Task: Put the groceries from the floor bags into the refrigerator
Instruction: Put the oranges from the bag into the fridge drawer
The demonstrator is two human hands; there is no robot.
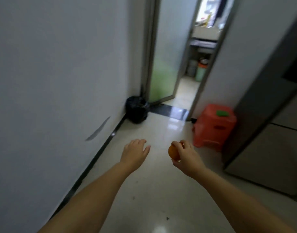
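Observation:
My right hand point(186, 157) grips a small orange fruit point(173, 153), fingers curled over its top, held above the pale floor. To its left my left hand point(136, 152) hangs with relaxed fingers and holds nothing. The grey refrigerator point(269, 132) stands at the right edge with its doors closed, to the right of my right hand. No grocery bags are in view apart from a black bag by the wall.
A red plastic stool point(213, 126) with a green object point(222, 113) on top stands beside the refrigerator. A black bag point(136, 109) sits in the corner by the left wall. Ahead, a frosted glass door point(166, 52) stands open onto a further room with a counter.

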